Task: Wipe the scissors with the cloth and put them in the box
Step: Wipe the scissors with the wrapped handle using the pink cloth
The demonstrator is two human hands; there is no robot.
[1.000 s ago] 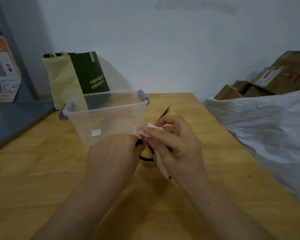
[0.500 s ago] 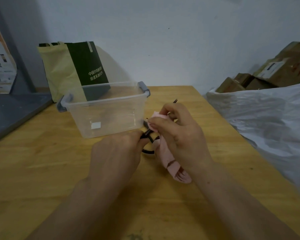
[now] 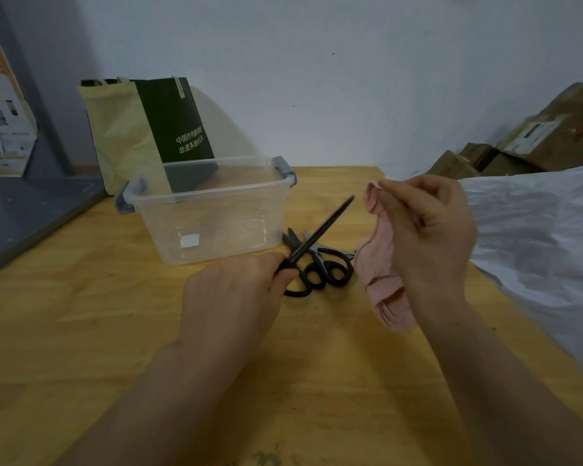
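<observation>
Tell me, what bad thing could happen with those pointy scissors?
1. The held scissors aim their tip toward the right hand, which holds the cloth. Bringing them together carelessly might poke a finger.
2. The left hand grips only the handle end, so they could slip and drop onto the other scissors lying on the table beside the box.
</observation>
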